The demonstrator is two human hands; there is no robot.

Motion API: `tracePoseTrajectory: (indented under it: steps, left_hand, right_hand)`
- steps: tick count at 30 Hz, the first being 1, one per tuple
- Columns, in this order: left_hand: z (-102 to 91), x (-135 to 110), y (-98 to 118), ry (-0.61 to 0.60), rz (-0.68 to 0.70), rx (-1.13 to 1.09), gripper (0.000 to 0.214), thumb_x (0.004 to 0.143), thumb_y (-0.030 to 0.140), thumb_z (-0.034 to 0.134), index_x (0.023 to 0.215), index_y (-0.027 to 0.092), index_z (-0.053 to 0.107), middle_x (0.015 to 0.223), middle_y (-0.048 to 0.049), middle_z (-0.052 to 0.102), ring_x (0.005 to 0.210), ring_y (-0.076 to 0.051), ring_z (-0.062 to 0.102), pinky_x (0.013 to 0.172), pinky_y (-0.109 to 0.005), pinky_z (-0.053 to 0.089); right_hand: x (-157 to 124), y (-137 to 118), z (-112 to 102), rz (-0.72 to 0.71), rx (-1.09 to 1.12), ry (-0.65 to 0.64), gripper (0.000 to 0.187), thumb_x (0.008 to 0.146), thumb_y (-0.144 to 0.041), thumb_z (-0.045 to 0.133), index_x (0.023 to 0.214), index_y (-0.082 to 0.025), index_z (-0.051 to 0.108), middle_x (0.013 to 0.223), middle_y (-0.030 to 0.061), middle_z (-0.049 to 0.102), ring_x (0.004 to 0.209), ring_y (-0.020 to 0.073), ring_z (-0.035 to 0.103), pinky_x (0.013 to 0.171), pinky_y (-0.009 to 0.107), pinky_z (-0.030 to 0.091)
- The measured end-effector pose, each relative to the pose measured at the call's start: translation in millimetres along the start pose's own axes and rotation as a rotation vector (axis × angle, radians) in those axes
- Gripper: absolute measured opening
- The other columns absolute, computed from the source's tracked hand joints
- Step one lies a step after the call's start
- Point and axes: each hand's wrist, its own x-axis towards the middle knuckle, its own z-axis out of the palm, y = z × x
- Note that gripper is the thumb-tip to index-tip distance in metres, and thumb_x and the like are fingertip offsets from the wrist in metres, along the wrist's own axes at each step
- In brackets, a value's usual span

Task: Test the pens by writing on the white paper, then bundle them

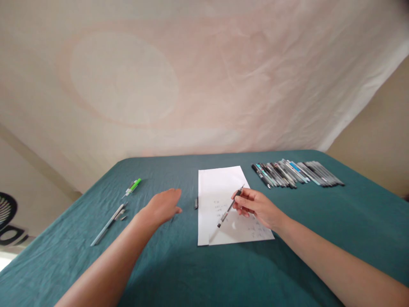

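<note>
Holding a pen over the sheet

I see a slim pen [229,209] with a dark grip, tilted, its tip down over the white sheet [220,183] on the teal table [319,221]. My right hand [255,207] pinches it between fingers and thumb. My left hand [162,207] hovers open and flat, fingers loosely together, near a small dark cap [196,203] just left of the sheet.

A sheet of paper [223,187] lies on the table [319,221] at its centre. A row of pens [297,172] lies at two o'clock from it, well apart. A small pen part [196,203] lies just beside the sheet at nine o'clock. Farther toward nine o'clock lie a short pen [133,186] and, nearer the person, a long pen [108,224] with small pieces [122,216] beside it.
</note>
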Motion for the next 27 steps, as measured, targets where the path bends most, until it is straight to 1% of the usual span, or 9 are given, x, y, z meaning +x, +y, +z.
tracePoseTrajectory:
  steps: [3, 7, 10, 13, 16, 19, 21, 24, 27]
  left_hand:
    - [11.2, 10.0, -20.4, -0.078, -0.022, 0.059, 0.014, 0.072, 0.020, 0.061, 0.086, 0.016, 0.060, 0.083, -0.0090, 0.064, 0.080, -0.024, 0.060, 0.067, -0.029, 0.039]
    - [21.8, 15.3, -21.1, -0.076, 0.015, 0.014, 0.008, 0.074, 0.012, 0.052, 0.075, 0.016, 0.059, 0.077, -0.0073, 0.063, 0.073, -0.020, 0.058, 0.064, -0.027, 0.037]
    - [20.5, 14.0, -17.6, -0.078, 0.021, 0.002, 0.013, 0.074, 0.008, 0.047, 0.074, 0.016, 0.058, 0.075, -0.0067, 0.063, 0.070, -0.018, 0.057, 0.062, -0.026, 0.036]
    - [8.9, 10.4, -12.0, -0.045, 0.040, -0.066, 0.013, 0.076, 0.010, 0.045, 0.075, 0.016, 0.057, 0.075, -0.0056, 0.062, 0.069, -0.018, 0.055, 0.062, -0.026, 0.036]
    - [-6.7, 5.2, 5.4, -0.031, 0.168, -0.414, 0.010, 0.080, 0.021, 0.048, 0.082, 0.017, 0.057, 0.080, -0.0039, 0.062, 0.075, -0.017, 0.055, 0.067, -0.025, 0.038]
    - [-9.0, 0.4, 34.6, -0.253, 0.327, -0.963, 0.020, 0.081, 0.029, 0.054, 0.096, 0.016, 0.057, 0.099, -0.0062, 0.062, 0.088, -0.017, 0.055, 0.076, -0.026, 0.041]
    - [1.1, -0.9, 53.8, -0.396, 0.326, -1.209, 0.024, 0.079, 0.032, 0.059, 0.096, 0.015, 0.057, 0.102, -0.0077, 0.061, 0.087, -0.016, 0.056, 0.076, -0.027, 0.043]
    - [23.6, 0.5, 72.5, -0.464, 0.274, -1.390, 0.027, 0.075, 0.034, 0.065, 0.091, 0.015, 0.056, 0.089, -0.0059, 0.061, 0.078, -0.014, 0.056, 0.069, -0.026, 0.043]
    - [37.6, 3.3, 78.4, -0.429, 0.211, -1.454, 0.025, 0.076, 0.034, 0.065, 0.089, 0.016, 0.055, 0.076, -0.0008, 0.058, 0.061, -0.008, 0.049, 0.056, -0.021, 0.035]
  right_hand:
    - [1.1, 1.6, -0.7, 0.012, -0.002, -0.008, 0.031, 0.077, -0.041, 0.067, 0.090, -0.014, 0.060, 0.077, 0.0039, 0.064, 0.059, 0.0092, 0.054, 0.046, 0.020, 0.035]
    - [0.6, 2.2, 0.0, 0.028, -0.020, -0.025, 0.031, 0.076, -0.041, 0.068, 0.088, -0.014, 0.060, 0.076, 0.0034, 0.065, 0.057, 0.0089, 0.055, 0.045, 0.019, 0.034]
    - [0.5, 3.2, -0.2, 0.051, -0.024, -0.042, 0.031, 0.075, -0.040, 0.068, 0.089, -0.014, 0.060, 0.078, 0.0040, 0.067, 0.056, 0.0088, 0.057, 0.045, 0.019, 0.034]
    - [0.8, 5.4, 0.1, 0.076, -0.044, -0.089, 0.033, 0.074, -0.039, 0.069, 0.093, -0.015, 0.058, 0.083, 0.0067, 0.069, 0.057, 0.0105, 0.061, 0.044, 0.019, 0.034]
    - [0.4, 6.7, 2.7, 0.086, -0.085, -0.144, 0.033, 0.074, -0.038, 0.069, 0.094, -0.015, 0.058, 0.087, 0.0088, 0.070, 0.057, 0.0116, 0.062, 0.044, 0.019, 0.035]
    - [-0.7, 6.4, 6.7, 0.087, -0.158, -0.169, 0.033, 0.072, -0.039, 0.070, 0.093, -0.015, 0.061, 0.084, 0.0073, 0.071, 0.058, 0.0118, 0.062, 0.046, 0.020, 0.036]
    - [-1.3, 6.4, 9.0, 0.072, -0.227, -0.139, 0.033, 0.070, -0.040, 0.071, 0.092, -0.016, 0.064, 0.076, 0.0043, 0.070, 0.058, 0.0118, 0.060, 0.047, 0.021, 0.037]
    - [-1.8, 6.5, 10.9, 0.015, -0.321, -0.095, 0.030, 0.073, -0.041, 0.069, 0.090, -0.018, 0.065, 0.074, 0.0028, 0.068, 0.062, 0.0128, 0.060, 0.053, 0.023, 0.042]
    - [-3.3, 2.8, 11.7, -0.150, -0.470, -0.013, 0.030, 0.077, -0.039, 0.066, 0.100, -0.020, 0.062, 0.092, 0.0053, 0.067, 0.079, 0.0168, 0.061, 0.064, 0.028, 0.047]
